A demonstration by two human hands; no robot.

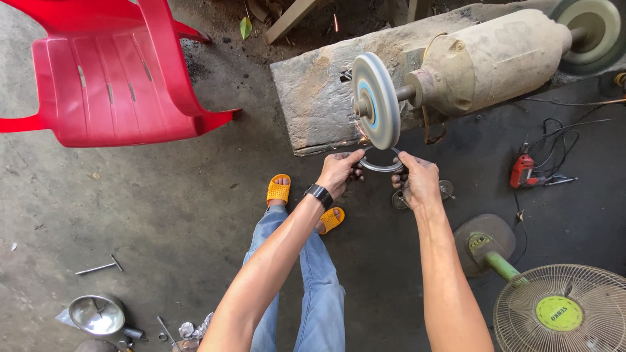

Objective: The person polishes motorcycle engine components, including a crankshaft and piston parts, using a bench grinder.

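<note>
Sensibly, the left hand [339, 171] and right hand [417, 179] each pinched one side of the thin grey metal ring [380, 164], pressing it evenly under the round grey grinding wheel [376, 100], fingers clear of sparks

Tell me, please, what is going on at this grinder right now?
A person holds a metal ring with both hands, the left hand on one side and the right hand on the other, pressing it against the lower edge of the grinding wheel. A few sparks show at the contact. The wheel sits on a dusty bench motor. A red plastic chair and a floor fan stand nearby.
</note>
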